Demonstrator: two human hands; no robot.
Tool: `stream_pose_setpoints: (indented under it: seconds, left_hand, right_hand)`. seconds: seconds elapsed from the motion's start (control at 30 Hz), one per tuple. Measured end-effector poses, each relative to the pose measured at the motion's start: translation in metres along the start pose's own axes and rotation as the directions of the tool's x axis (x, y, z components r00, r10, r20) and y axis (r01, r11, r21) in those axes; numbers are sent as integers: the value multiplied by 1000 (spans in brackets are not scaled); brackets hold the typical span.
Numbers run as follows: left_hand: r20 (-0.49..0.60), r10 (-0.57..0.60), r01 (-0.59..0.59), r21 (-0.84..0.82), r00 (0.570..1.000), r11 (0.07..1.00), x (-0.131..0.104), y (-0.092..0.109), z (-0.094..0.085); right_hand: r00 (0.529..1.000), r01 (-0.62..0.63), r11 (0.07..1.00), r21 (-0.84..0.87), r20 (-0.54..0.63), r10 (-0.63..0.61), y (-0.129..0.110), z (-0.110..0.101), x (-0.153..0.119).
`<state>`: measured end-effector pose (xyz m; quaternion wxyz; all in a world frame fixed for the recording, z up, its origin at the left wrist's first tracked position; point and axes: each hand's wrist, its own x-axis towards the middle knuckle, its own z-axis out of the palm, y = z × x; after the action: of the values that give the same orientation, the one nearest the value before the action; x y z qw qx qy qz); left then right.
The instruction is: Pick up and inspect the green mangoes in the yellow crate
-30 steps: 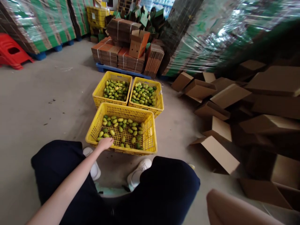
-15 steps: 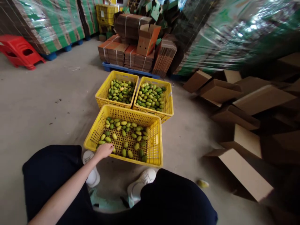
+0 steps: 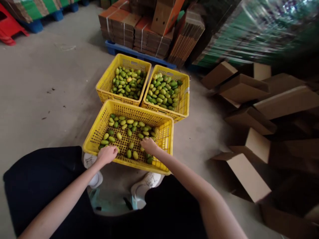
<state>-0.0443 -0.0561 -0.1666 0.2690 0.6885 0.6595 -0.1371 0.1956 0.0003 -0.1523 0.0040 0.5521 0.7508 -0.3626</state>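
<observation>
A yellow plastic crate [image 3: 87, 146] stands on the floor before my feet, with small green-yellow mangoes [image 3: 129, 121] spread loosely over its slatted bottom. My left hand [image 3: 107, 154] is over the crate's near left rim, its fingers curled down beside a mango; what they hold is hidden by the hand. Reaching in from the right, my right hand [image 3: 149, 145] has its fingers closed at a mango [image 3: 142, 149] that shows only in part beneath them.
Two fuller yellow crates of mangoes, a left one [image 3: 99, 87] and a right one [image 3: 187, 104], stand just behind. Bundled flat cartons [image 3: 119, 28] sit on a blue pallet [image 3: 111, 47]. Open cardboard boxes [image 3: 246, 176] lie heaped at right. A red stool [image 3: 11, 28] is far left.
My right hand has come into view and down into the front crate. My left hand stays near the crate's near left rim. The view has tilted downward.
</observation>
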Motion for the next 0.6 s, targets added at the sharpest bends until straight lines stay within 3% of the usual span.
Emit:
stream_pose_setpoints:
  seconds: [0.07, 0.13, 0.33, 0.47, 0.6]
  left_hand:
    - [3, -8, 8, -6, 1000, 1000, 0, 1, 0]
    - [7, -19, 19, 1, 1000, 1000, 1, 2, 0]
    - [10, -16, 16, 26, 1000, 1000, 4, 4, 5]
    - [-24, -25, 25, 6, 999, 1000, 4, 5, 4]
    - [0, -39, 39, -32, 999, 999, 0, 5, 0]
  right_hand:
    - [992, -120, 991, 60, 43, 118, 14, 11, 22]
    - [981, -160, 987, 10, 109, 158, 23, 22, 34]
    - [962, -162, 986, -45, 216, 168, 18, 40, 32]
    - [971, -143, 987, 78, 204, 125, -3, 25, 27]
    - [987, -128, 935, 330, 134, 87, -28, -5, 31]
